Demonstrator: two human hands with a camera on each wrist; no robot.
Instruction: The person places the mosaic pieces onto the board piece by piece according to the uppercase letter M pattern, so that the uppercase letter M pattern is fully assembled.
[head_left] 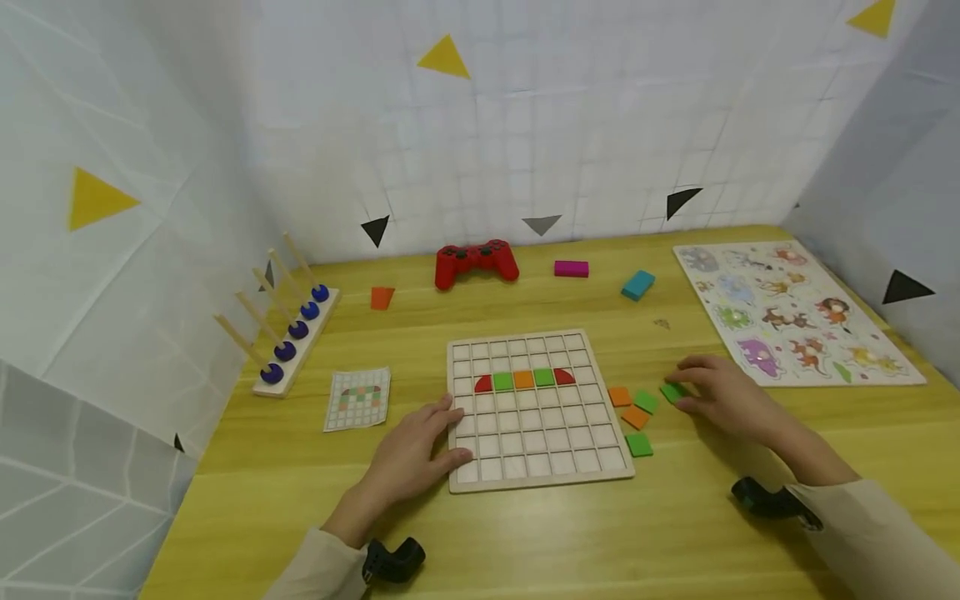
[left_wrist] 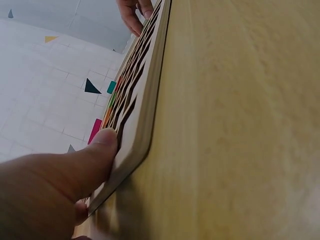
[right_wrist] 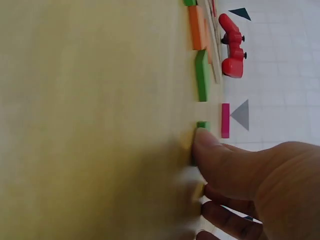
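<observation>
A wooden grid board (head_left: 540, 437) lies in the middle of the table. One row on it holds a red half-round (head_left: 483, 384), green (head_left: 503, 381), orange (head_left: 523, 379) and green tiles, then another red half-round (head_left: 564, 377). My left hand (head_left: 450, 429) rests on the board's left edge; in the left wrist view its thumb (left_wrist: 102, 142) presses the board's rim (left_wrist: 145, 115). My right hand (head_left: 693, 387) is right of the board and pinches a green tile (head_left: 672, 390) lying on the table. The thumb (right_wrist: 210, 150) touches that green tile (right_wrist: 203, 124).
Loose orange (head_left: 619, 396) and green (head_left: 639, 445) tiles lie right of the board. A pattern card (head_left: 358, 398) and a peg rack (head_left: 292, 333) with blue beads stand left. At the back are a red controller (head_left: 476, 262) and pink (head_left: 572, 268) and teal (head_left: 637, 284) blocks. An animal puzzle (head_left: 795, 312) lies right.
</observation>
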